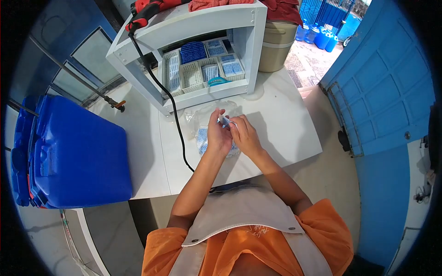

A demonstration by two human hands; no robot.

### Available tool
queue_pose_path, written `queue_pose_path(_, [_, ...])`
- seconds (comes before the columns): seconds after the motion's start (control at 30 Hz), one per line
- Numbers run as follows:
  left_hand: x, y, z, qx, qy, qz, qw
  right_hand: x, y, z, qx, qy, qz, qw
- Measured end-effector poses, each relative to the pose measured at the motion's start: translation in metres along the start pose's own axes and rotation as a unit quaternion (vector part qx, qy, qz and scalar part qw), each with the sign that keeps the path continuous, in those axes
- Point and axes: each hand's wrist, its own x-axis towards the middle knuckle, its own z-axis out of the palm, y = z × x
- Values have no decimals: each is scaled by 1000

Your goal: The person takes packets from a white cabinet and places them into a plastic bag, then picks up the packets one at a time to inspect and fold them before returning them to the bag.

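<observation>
A small white piece with blue print (223, 121), perhaps a plastic seal or wrapper, is between my two hands above the table. My left hand (219, 137) has its fingers curled up around one side of it. The fingers of my right hand (247, 136) are pinched on its other side. Under my hands, on the white table, lies a clear plastic bag (191, 118) with more blue-printed pieces (202, 138) in it. My left hand and wrist hide part of the bag.
Behind the bag, a white shelf unit (184, 101) holds baskets (191, 77) of blue-printed pieces. A red heat-gun-like tool (149, 13) lies on top, its black cord (169, 99) crossing the table. Blue jugs (83, 152) stand left; a beige bucket (278, 48) stands behind right.
</observation>
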Motion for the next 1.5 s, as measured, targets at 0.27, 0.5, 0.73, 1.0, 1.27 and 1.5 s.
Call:
queue_pose_path(0.27, [20, -17, -16, 65, -69, 68, 993, 4, 9, -3, 9, 75, -89, 993])
queue_pose_path(0.5, [26, -11, -22, 105, -62, 73, 990, 8, 1, -17, 74, 50, -15, 996])
queue_pose_path(0.73, [29, -5, -25, 116, -51, 117, 985, 20, -11, -30, -34, -9, -84, 996])
queue_pose_path(1.0, [23, 6, -17, 145, -33, 155, 977, 47, -4, -26, 44, -91, 20, 995])
queue_pose_path(1.27, [12, -2, -64, 684, -101, 377, 617, 177, 64, 49, 46, 187, 110, 975])
queue_pose_path(1.5, [5, 4, -69, 771, -141, 340, 519, 280, 170, 123, -149, 197, 164, 955])
